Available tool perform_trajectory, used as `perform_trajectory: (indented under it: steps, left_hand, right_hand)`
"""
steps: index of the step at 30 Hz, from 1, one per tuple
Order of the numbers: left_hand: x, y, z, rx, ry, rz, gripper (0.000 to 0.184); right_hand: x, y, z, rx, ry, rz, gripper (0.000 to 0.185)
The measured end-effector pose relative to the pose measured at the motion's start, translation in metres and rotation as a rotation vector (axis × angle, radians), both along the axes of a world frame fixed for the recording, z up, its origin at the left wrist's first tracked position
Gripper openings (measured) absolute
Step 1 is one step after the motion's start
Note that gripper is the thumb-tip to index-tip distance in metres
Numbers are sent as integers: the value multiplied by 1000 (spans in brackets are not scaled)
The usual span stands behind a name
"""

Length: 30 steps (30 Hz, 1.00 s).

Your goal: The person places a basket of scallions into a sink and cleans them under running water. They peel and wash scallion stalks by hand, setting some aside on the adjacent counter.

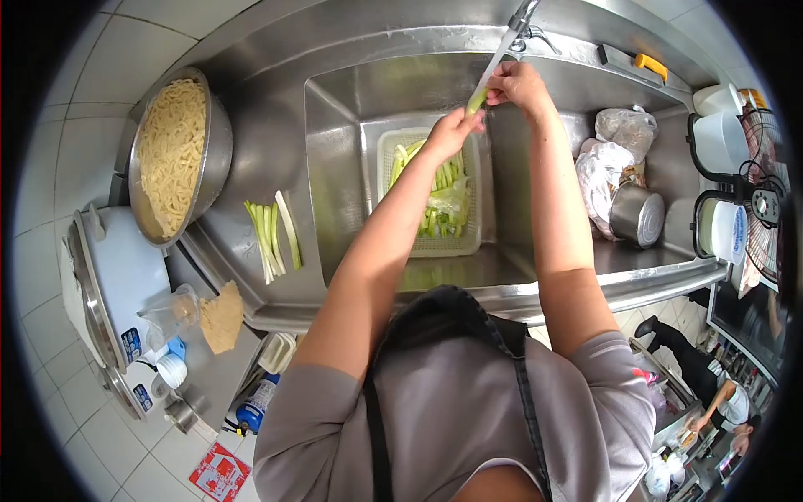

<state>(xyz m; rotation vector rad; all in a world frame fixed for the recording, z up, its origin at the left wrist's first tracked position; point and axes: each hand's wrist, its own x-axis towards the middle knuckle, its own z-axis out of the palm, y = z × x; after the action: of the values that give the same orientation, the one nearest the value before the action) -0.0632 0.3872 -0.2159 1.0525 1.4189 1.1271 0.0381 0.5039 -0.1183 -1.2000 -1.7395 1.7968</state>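
Note:
My left hand (454,132) is closed on the lower part of a green onion stalk (477,101), under the running faucet (520,18). At the stalk's upper end, the fingers of my right hand (517,85) are pinched together on it. Water pours down between the hands. Below them a white plastic basket (477,238) sits in the steel sink (519,201), holding several green onion stalks (447,209). More loose green onion stalks (266,238) lie on the steel drainboard to the left.
A metal bowl of noodles (171,159) stands at the far left. In the sink's right side are plastic bags (606,171) and a metal pot (640,216). A yellow-handled knife (651,67) lies on the back ledge. Another person (715,376) works at the lower right.

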Motion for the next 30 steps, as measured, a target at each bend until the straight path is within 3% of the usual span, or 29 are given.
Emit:
perform_trajectory:
  steps: [3, 6, 9, 10, 13, 14, 16, 17, 18, 20, 21, 23, 25, 28, 30]
  left_hand:
    - [-6, -30, -29, -179, -195, -105, 32]
    - [-23, -58, -50, -235, 100, -261, 39]
    - [-18, -78, -36, -122, 327, 56, 41]
    - [-19, -78, -33, -38, 240, 95, 41]
    - [-25, -81, -12, -211, 108, 45, 36]
    - [-27, -90, -26, -167, 135, 148, 25]
    - [-31, -108, -11, -367, 272, 143, 20]
    - [-31, -120, -1, -468, 341, 140, 18]
    - [-30, -131, 7, -437, 428, 150, 16]
    - [-29, -152, 36, -474, 530, 143, 15]
    - [-30, -162, 51, -483, 513, 149, 16]
    - [-36, -182, 74, -442, 607, 218, 18]
    - [-45, -206, 94, -375, 743, 352, 20]
    - [-66, -242, 116, -395, 849, 597, 21]
    - [-80, -256, 121, -463, 856, 738, 21]
  right_hand:
    - [2, 0, -2, -31, 0, 22, 9]
    - [-1, -5, -6, -88, -54, 88, 9]
    - [-8, -13, -21, -139, -75, 162, 9]
    - [-13, -17, -30, -154, -72, 189, 9]
    - [-26, -30, -69, -326, 31, 208, 13]
    - [-28, -36, -83, -425, 95, 184, 15]
    - [-30, -51, -111, -634, 247, 133, 19]
    - [-32, -62, -133, -639, 200, 42, 16]
    - [-32, -73, -182, -466, 27, 17, 20]
    - [-43, -96, -329, 325, -738, 718, 27]
    - [-37, -133, -266, 366, -660, 553, 23]
    - [-47, -183, -270, 487, -613, 854, 21]
    - [-47, -213, -282, 791, -534, 1136, 20]
    - [-39, -222, -294, 960, -417, 994, 21]
    - [-40, -214, -302, 1014, -479, 1083, 25]
